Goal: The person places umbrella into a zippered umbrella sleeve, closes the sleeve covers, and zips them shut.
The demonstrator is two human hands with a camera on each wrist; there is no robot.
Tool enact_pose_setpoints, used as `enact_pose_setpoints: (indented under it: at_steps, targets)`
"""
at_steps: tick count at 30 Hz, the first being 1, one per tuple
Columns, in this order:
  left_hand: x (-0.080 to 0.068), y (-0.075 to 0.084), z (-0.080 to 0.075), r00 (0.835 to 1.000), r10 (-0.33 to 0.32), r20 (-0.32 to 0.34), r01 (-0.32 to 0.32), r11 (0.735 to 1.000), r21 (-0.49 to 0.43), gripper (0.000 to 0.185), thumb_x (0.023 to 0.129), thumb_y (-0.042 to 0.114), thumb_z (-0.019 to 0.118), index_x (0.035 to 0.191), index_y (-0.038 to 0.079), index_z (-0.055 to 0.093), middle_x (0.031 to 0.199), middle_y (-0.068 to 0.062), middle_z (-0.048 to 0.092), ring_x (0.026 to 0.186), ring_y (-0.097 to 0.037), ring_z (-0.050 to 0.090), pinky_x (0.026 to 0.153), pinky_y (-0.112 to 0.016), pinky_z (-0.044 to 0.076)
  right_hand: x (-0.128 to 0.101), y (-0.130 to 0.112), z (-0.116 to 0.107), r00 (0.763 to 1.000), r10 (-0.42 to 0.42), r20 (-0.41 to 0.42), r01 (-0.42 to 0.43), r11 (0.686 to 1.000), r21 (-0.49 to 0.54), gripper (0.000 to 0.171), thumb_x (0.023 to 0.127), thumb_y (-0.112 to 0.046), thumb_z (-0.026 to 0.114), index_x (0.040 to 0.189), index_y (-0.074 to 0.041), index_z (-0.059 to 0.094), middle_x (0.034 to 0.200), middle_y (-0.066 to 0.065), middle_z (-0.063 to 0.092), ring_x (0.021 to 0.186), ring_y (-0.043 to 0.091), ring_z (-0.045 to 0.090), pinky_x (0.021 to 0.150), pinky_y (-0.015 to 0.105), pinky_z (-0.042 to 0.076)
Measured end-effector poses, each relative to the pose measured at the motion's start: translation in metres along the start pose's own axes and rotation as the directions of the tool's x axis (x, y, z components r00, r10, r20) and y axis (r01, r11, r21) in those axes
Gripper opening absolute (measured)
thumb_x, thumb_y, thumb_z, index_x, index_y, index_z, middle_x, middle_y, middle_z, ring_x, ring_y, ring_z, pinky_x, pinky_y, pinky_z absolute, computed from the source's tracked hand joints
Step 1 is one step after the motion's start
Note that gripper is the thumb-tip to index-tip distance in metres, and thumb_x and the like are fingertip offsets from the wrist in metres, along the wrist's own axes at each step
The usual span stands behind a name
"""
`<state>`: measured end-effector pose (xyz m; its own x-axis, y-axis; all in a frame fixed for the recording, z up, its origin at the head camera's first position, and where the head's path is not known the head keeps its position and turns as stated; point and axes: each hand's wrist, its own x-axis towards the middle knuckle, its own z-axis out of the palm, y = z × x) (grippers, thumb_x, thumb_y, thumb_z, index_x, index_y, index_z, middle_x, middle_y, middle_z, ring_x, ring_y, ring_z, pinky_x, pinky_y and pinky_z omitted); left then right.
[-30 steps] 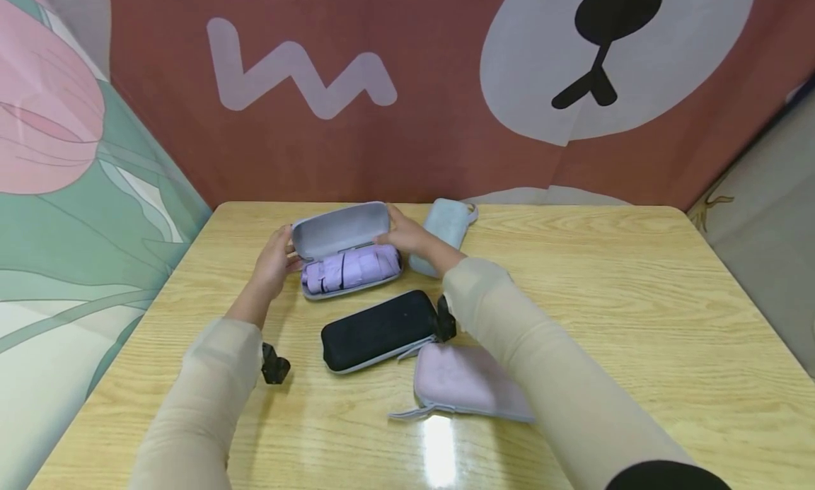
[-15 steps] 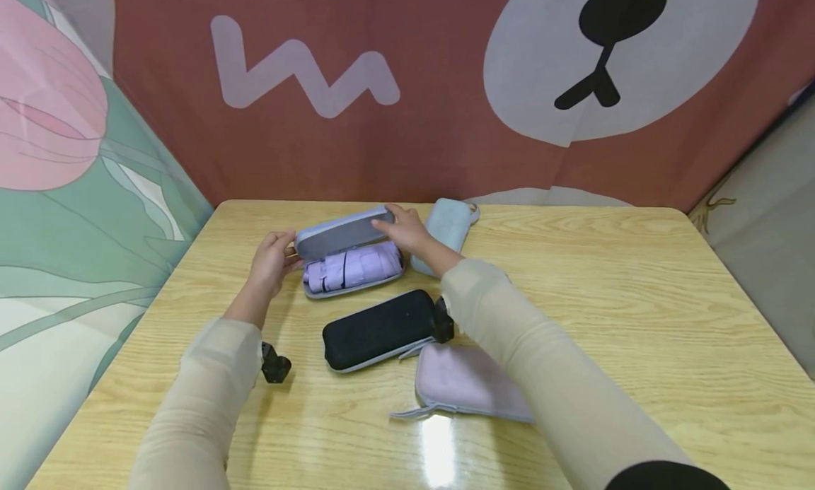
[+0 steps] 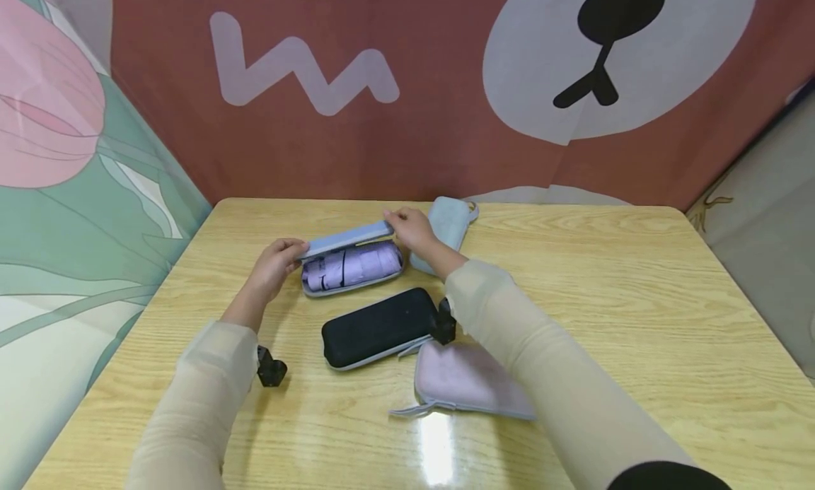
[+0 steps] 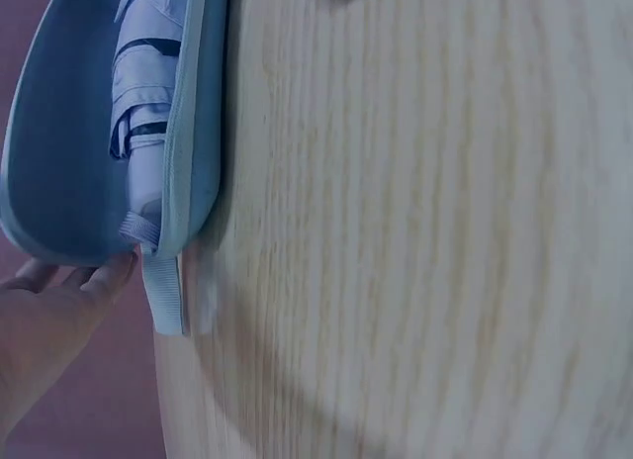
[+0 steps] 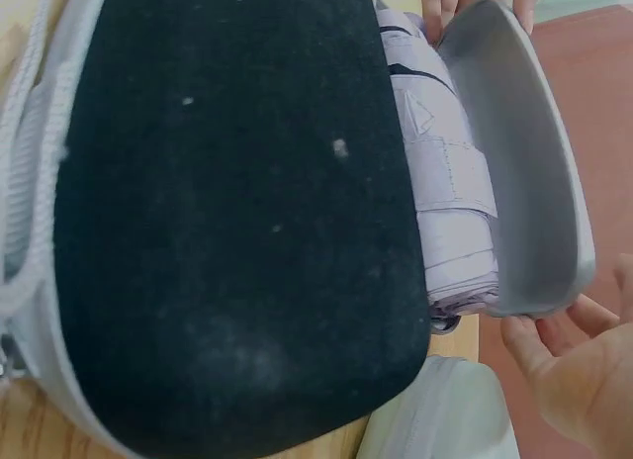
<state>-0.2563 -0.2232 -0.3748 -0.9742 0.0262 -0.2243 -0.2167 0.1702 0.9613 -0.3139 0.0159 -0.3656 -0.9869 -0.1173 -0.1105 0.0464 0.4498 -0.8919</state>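
Since the earlier frames the lid [image 3: 347,237] of the pale blue hard-shell case [image 3: 351,259] has been coming down, and it is now lying almost flat over the folded lilac umbrella [image 3: 352,264] inside, with only a narrow gap showing. The left hand [image 3: 276,261] is gripping the left end of the case, fingers curled over the lid's edge. The right hand [image 3: 417,229] is holding the lid's far right corner, fingertips pressing on its rim. The case is sitting toward the far middle of the light wooden worktop [image 3: 605,285]. A light blue soft pouch [image 3: 446,225] is lying just right of it, behind the right hand. Nearer, a black oval case [image 3: 376,327] is resting on the worktop, and a pale pink zip pouch [image 3: 467,382] is lying just beside it, nearer and to the right.
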Motion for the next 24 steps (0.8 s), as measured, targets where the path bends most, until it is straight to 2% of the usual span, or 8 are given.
enact_pose_setpoints:
  at_steps: [3, 6, 11, 15, 17, 20, 24]
  targets:
    - [0.000, -0.003, -0.002, 0.998, -0.001, 0.062, -0.006, 0.993, 0.116, 0.061, 0.086, 0.027, 0.052, 0.129, -0.007, 0.026, 0.128, -0.021, 0.029, 0.118, -0.031, 0.028, 0.098, -0.041, 0.022, 0.000, 0.003, 0.000, 1.000, 0.005, 0.002, -0.005, 0.999, -0.050, 0.029, 0.087, -0.032, 0.050, 0.082, -0.005, 0.057, 0.073, 0.003, 0.051, 0.059, 0.013, 0.044, 0.053, 0.022, 0.038]
    - [0.001, -0.007, -0.004, 0.994, -0.003, 0.105, -0.019, 0.979, 0.203, 0.066, 0.083, 0.028, 0.058, 0.131, -0.004, 0.026, 0.133, -0.020, 0.025, 0.123, -0.032, 0.022, 0.098, -0.044, 0.021, -0.001, 0.004, 0.000, 1.000, -0.006, 0.028, 0.009, 0.995, -0.099, 0.024, 0.085, -0.028, 0.056, 0.076, -0.007, 0.053, 0.074, 0.003, 0.051, 0.057, 0.013, 0.042, 0.050, 0.022, 0.037]
    - [0.002, -0.009, -0.003, 0.991, 0.002, 0.137, -0.044, 0.953, 0.300, 0.069, 0.079, 0.028, 0.063, 0.131, -0.001, 0.029, 0.132, -0.019, 0.028, 0.121, -0.032, 0.024, 0.095, -0.044, 0.027, -0.003, 0.003, -0.003, 0.996, -0.047, 0.078, 0.064, 0.973, -0.223, 0.022, 0.080, -0.026, 0.062, 0.077, -0.007, 0.052, 0.078, 0.004, 0.053, 0.059, 0.014, 0.044, 0.052, 0.023, 0.037]
    - [-0.001, -0.007, -0.002, 0.987, 0.007, 0.163, -0.067, 0.929, 0.365, 0.071, 0.077, 0.025, 0.065, 0.131, -0.002, 0.029, 0.129, -0.022, 0.031, 0.116, -0.033, 0.031, 0.092, -0.044, 0.031, -0.005, 0.002, -0.005, 0.989, -0.033, 0.144, 0.069, 0.965, -0.254, 0.022, 0.078, -0.025, 0.064, 0.082, -0.007, 0.052, 0.081, 0.006, 0.053, 0.063, 0.016, 0.046, 0.053, 0.025, 0.039]
    - [-0.002, -0.006, -0.001, 0.985, 0.013, 0.171, -0.083, 0.909, 0.408, 0.072, 0.076, 0.025, 0.067, 0.131, -0.001, 0.030, 0.130, -0.022, 0.031, 0.116, -0.033, 0.032, 0.092, -0.044, 0.031, -0.005, 0.001, -0.006, 0.983, -0.021, 0.184, 0.071, 0.960, -0.270, 0.023, 0.077, -0.023, 0.065, 0.085, -0.006, 0.052, 0.083, 0.006, 0.053, 0.065, 0.017, 0.048, 0.053, 0.026, 0.040]
    - [-0.003, -0.006, 0.001, 0.983, 0.028, 0.182, -0.114, 0.867, 0.485, 0.074, 0.074, 0.027, 0.068, 0.131, 0.000, 0.031, 0.131, -0.021, 0.030, 0.117, -0.034, 0.031, 0.093, -0.045, 0.029, -0.007, 0.000, -0.007, 0.970, 0.001, 0.242, 0.074, 0.951, -0.299, 0.027, 0.076, -0.021, 0.066, 0.092, -0.005, 0.052, 0.086, 0.007, 0.054, 0.068, 0.017, 0.050, 0.055, 0.027, 0.041]
    - [-0.002, -0.005, 0.004, 0.981, 0.036, 0.190, -0.139, 0.814, 0.564, 0.074, 0.073, 0.027, 0.069, 0.131, 0.001, 0.032, 0.132, -0.022, 0.029, 0.118, -0.035, 0.030, 0.094, -0.046, 0.028, -0.010, -0.003, -0.007, 0.956, 0.018, 0.292, 0.096, 0.924, -0.371, 0.035, 0.077, -0.020, 0.066, 0.104, -0.004, 0.051, 0.096, 0.008, 0.054, 0.067, 0.017, 0.050, 0.058, 0.027, 0.042]
